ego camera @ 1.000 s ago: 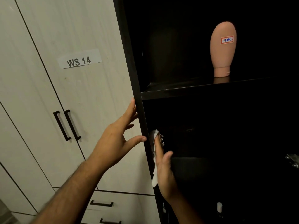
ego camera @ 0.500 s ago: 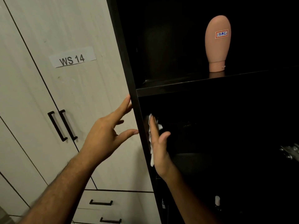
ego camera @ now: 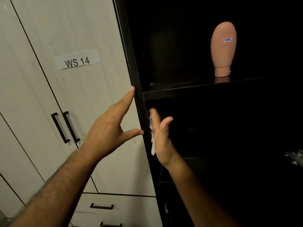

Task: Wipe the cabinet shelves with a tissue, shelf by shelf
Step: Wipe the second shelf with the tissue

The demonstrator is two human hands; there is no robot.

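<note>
Pale cabinet doors (ego camera: pixel 49 95) labelled "WS 14" stand left of a dark open cabinet (ego camera: pixel 137 102). The left hand (ego camera: pixel 106 133) is spread, fingertips and thumb touching the cabinet's front upright edge, holding nothing. The right hand (ego camera: pixel 161 138), flat with fingers together, presses a white tissue (ego camera: pixel 152 145) against the inner left wall, just under the upper shelf (ego camera: pixel 196 92). Farther back on that shelf, near its right end, stands a pink bottle (ego camera: pixel 223 48), cap down.
</note>
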